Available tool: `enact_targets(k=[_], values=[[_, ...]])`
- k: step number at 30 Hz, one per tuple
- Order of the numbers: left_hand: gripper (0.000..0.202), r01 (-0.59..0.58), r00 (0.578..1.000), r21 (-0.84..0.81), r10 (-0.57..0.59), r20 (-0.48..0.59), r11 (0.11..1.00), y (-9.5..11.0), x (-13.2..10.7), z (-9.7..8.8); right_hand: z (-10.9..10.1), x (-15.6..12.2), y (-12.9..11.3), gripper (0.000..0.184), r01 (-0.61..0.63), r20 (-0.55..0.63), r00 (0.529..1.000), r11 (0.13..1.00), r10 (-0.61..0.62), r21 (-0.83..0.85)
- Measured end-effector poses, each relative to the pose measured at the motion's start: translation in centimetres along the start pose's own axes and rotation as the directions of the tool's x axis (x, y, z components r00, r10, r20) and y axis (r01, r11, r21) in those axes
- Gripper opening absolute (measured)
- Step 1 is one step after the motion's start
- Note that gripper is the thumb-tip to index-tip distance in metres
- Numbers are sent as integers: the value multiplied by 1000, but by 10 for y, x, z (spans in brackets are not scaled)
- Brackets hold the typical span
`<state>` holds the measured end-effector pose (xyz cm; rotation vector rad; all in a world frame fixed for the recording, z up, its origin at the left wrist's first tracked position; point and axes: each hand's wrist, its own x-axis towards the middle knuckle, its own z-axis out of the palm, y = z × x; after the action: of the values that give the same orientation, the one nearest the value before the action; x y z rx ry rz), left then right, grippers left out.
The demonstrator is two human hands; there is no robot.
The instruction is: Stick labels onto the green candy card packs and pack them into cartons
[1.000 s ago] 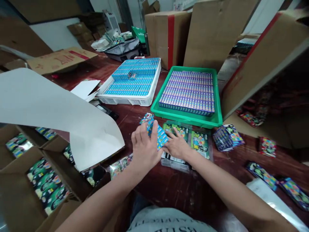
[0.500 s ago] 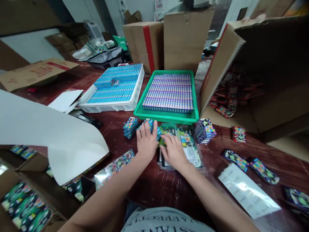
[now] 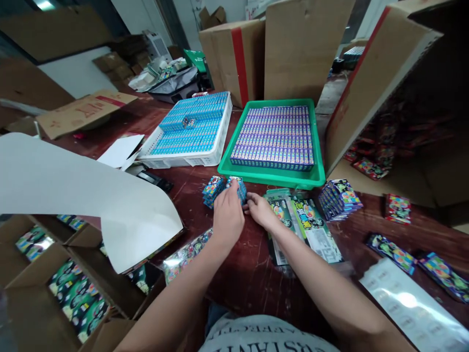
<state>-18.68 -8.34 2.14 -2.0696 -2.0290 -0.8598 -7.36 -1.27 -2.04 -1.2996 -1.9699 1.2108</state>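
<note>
A stack of small blue patterned boxes (image 3: 240, 189) stands on the dark red table, just in front of the green tray. My left hand (image 3: 227, 212) wraps over its near left side and hides much of it. My right hand (image 3: 261, 210) is at the right side of this stack, fingers bent in and fingertips against or very close to it. Close by on the left is a second blue stack (image 3: 213, 189). Clear bags with printed green and black cards (image 3: 308, 220) lie under and beside my right forearm.
Behind stand a green tray (image 3: 271, 178) of purple boxes and a white crate (image 3: 183, 160) of blue boxes. A purple stack (image 3: 339, 198), a red packet (image 3: 398, 208) and a white label sheet (image 3: 410, 298) lie right. Cartons (image 3: 234, 58) line the back.
My hands have drawn the blue boxes together into a stack nearer the left one. My right hand has left the bagged cards and come to the stack's side. The view has shifted left.
</note>
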Motion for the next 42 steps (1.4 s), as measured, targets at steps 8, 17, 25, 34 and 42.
enact_targets(k=[8, 17, 25, 34, 42], values=[[51, -33, 998, -124, 25, -63, 992, -16, 3, -12, -83, -112, 43, 102, 365, 224, 931, 770, -289, -523], [29, 355, 917, -521, -180, 357, 776, 32, -50, -28, -76, -165, 81, 38, 495, 183, 843, 598, -506, -630], [34, 702, 707, -663, -147, 691, 259, 49, -46, -4, -82, -182, 22, 62, 545, 246, 837, 787, -489, -290], [21, 516, 723, -521, -20, 691, 680, 57, -48, -27, -112, -123, -4, 19, 292, 35, 954, 900, -297, -324], [43, 777, 446, -516, 262, 855, 361, 46, -40, -31, -160, -112, -26, 24, 317, 614, 751, 948, -243, -13]])
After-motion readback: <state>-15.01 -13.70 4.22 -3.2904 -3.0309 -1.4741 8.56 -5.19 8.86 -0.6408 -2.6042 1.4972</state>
